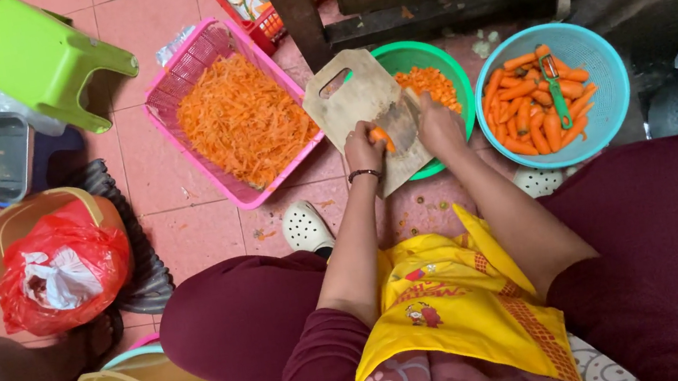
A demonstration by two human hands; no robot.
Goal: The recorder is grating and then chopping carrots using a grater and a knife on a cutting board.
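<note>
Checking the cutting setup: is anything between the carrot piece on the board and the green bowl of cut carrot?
Nothing visible. The carrot piece sits under the left hand on the wooden board, which lies over the green bowl. Only the knife in the right hand stands beside it.

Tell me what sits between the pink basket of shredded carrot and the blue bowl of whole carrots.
In the head view, between the pink basket and the blue bowl lie the wooden cutting board and, partly under it, the green bowl of cut carrot.

Your view is evenly lit by soft daylight, colours vivid, faint shadows beneath your fingers (366, 134), slight wide-angle bending at edges, dark upper right corner.
</note>
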